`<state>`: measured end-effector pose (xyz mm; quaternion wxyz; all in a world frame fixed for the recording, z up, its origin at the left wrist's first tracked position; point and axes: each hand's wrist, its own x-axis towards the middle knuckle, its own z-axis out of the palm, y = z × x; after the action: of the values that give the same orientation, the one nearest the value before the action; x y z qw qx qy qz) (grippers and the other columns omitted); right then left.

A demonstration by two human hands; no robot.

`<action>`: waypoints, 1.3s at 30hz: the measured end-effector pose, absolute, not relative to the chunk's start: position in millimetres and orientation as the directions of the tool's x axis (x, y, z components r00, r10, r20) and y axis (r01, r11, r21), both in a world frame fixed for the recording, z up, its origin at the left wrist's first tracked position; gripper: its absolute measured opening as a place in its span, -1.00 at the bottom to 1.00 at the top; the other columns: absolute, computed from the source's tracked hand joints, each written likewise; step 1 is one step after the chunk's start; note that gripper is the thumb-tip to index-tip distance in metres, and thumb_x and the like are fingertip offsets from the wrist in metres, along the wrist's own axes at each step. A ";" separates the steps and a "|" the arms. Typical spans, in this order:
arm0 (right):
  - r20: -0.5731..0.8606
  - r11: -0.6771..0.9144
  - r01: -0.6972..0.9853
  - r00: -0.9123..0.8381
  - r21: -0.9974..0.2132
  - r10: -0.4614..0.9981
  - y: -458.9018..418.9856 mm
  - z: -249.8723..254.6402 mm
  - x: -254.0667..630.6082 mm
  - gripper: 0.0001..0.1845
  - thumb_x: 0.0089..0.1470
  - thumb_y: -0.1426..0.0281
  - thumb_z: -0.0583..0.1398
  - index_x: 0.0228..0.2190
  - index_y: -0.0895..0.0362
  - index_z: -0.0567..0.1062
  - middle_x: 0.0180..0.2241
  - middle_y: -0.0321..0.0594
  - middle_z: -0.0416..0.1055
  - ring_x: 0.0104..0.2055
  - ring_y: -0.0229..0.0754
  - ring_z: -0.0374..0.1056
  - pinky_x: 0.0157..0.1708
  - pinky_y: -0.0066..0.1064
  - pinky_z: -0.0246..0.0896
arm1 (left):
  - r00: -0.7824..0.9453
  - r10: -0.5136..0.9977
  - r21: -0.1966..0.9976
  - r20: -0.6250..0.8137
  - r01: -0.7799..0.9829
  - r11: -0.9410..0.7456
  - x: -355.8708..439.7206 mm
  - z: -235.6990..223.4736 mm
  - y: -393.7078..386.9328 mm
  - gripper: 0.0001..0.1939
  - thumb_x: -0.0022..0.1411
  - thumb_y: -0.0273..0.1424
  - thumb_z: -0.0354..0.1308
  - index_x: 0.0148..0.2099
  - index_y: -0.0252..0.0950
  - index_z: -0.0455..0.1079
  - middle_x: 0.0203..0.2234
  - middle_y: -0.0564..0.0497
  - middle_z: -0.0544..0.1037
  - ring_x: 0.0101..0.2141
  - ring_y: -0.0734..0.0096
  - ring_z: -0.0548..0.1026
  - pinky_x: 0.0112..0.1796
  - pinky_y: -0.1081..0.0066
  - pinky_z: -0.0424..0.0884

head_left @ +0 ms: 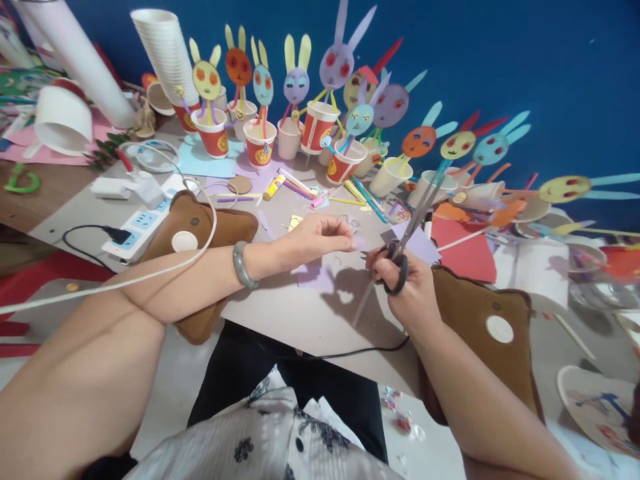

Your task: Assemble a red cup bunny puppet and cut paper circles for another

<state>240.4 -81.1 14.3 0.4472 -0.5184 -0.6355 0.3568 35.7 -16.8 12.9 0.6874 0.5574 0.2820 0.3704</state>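
Observation:
My left hand pinches a small purple paper scrap just above the grey table, a green bangle on its wrist. Close to its right, my right hand grips black-handled scissors, blades pointing up and right. More purple paper lies on the table under the hands. Both forearms rest on brown cushions, one on each side.
Rows of paper cups with paper rabbit heads stand along the blue back wall. A stack of white cups, a white power strip with cables, coloured strips, a glue stick and red paper surround the work spot.

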 end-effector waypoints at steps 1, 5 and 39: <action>0.191 0.211 0.349 -0.091 -0.913 0.977 -80.8 16.3 241.2 -0.44 0.09 -0.15 0.33 -0.51 0.07 0.43 -0.47 -0.27 0.37 -0.44 -0.20 0.22 -0.40 -0.32 0.16 | 0.556 0.831 0.970 0.033 -0.216 0.107 35.2 13.4 -15.5 -0.67 0.05 -0.26 0.45 -0.41 -0.33 0.38 -0.50 0.11 0.44 -0.43 0.59 0.35 -0.32 0.43 0.27; 0.134 0.208 0.383 -0.211 -0.900 0.968 -80.3 22.1 241.8 -0.33 -0.04 -0.29 0.33 -0.49 0.08 0.42 -0.48 -0.26 0.38 -0.43 -0.20 0.25 -0.41 -0.34 0.17 | 0.517 0.854 0.952 0.052 -0.283 0.114 33.2 18.4 -14.0 -0.66 0.03 -0.26 0.47 -0.40 -0.33 0.39 -0.45 0.08 0.50 -0.35 0.54 0.43 -0.21 0.40 0.36; -0.014 0.173 0.445 -0.388 -0.879 0.922 -78.5 16.8 237.1 -0.23 -0.01 -0.38 0.22 -0.56 0.10 0.37 -0.54 -0.30 0.33 -0.48 -0.24 0.17 -0.45 -0.37 0.07 | 0.495 0.866 0.933 0.071 -0.340 0.117 31.0 21.4 -14.6 -0.77 0.08 -0.37 0.39 -0.40 -0.30 0.38 -0.46 0.09 0.49 -0.37 0.50 0.45 -0.19 0.36 0.39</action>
<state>237.1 -78.5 16.8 0.2776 -0.4784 -0.7139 0.4294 31.0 -14.6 21.4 0.7009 0.5061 0.2598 0.4302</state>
